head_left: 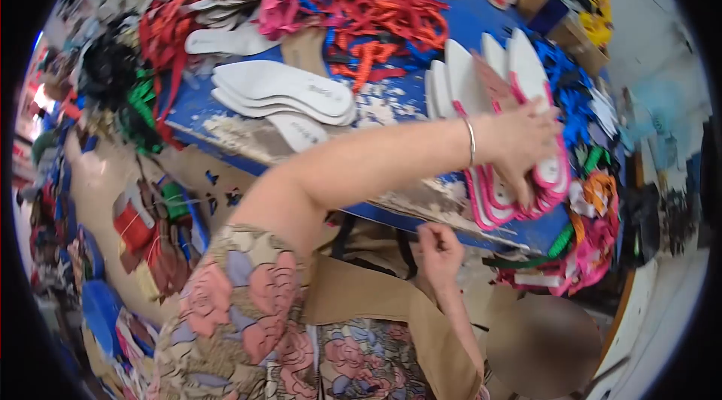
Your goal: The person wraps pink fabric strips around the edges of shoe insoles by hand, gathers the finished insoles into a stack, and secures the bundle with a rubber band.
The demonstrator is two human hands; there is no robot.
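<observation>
Head view shows the left hand (523, 146) reaching across, fingers spread and pressed onto a stack of white soles with pink straps (519, 174) at the blue table's (459, 24) right near edge; nudged outward, the leaning stack could slide off. The right hand (438, 243) is loosely curled below, seemingly empty.

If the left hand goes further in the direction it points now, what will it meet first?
The left hand already rests on the pink-edged soles. Past them, probably the blue straps and the mixed straps at the table edge; depth is unclear.
</observation>
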